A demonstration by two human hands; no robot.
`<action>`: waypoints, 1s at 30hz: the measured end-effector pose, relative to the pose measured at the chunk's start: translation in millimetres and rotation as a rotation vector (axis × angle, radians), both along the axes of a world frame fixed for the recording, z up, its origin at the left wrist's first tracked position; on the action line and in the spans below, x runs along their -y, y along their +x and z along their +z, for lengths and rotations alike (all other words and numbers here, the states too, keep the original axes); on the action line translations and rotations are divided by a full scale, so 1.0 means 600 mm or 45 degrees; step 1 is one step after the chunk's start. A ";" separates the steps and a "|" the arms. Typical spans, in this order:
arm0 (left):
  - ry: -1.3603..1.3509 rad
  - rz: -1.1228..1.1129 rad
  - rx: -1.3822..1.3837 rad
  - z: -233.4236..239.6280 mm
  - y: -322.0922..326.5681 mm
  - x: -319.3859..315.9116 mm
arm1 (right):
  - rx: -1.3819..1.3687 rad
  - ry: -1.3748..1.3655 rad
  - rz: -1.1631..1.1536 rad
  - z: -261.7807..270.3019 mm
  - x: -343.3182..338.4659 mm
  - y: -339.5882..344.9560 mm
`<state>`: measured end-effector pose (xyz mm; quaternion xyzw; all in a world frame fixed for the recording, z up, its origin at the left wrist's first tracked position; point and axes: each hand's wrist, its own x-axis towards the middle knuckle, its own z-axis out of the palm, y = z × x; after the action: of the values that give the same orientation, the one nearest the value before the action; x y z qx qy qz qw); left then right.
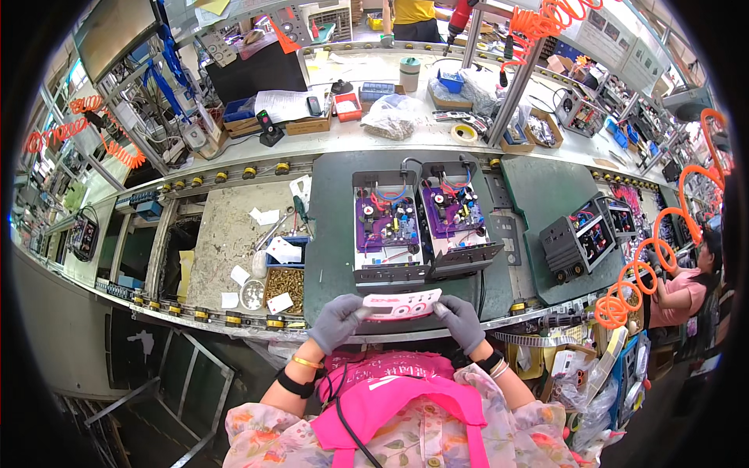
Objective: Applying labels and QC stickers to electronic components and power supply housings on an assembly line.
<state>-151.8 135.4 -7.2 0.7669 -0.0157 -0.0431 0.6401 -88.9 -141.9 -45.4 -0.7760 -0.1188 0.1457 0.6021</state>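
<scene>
Between my two gloved hands I hold a white panel overlay (402,305) with red circle markings and a dark window, above the bench's front edge. My left hand (339,322) grips its left end, and my right hand (459,322) pinches the right end. Just beyond it stand two open electronic units in dark metal housings, a left one (386,225) and a right one (455,210). Purple circuit boards, red and blue wires and other components show inside both. They rest on a green work board (330,234).
Left of the units are a box of brass fasteners (287,286), a blue bin (298,248), a screwdriver (301,209) and a white dish (253,293). Two more units, one at front (576,245), stand at right. A coiled orange air hose (614,307) hangs near a seated person (681,292).
</scene>
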 end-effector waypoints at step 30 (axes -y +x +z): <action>-0.097 0.332 0.022 -0.100 0.065 -0.020 | 0.377 0.055 -0.240 -0.043 -0.067 0.068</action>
<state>-112.9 147.5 -67.2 0.7378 0.0770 0.0477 0.6689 -48.3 -102.0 -71.0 -0.7834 -0.1361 -0.0297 0.6057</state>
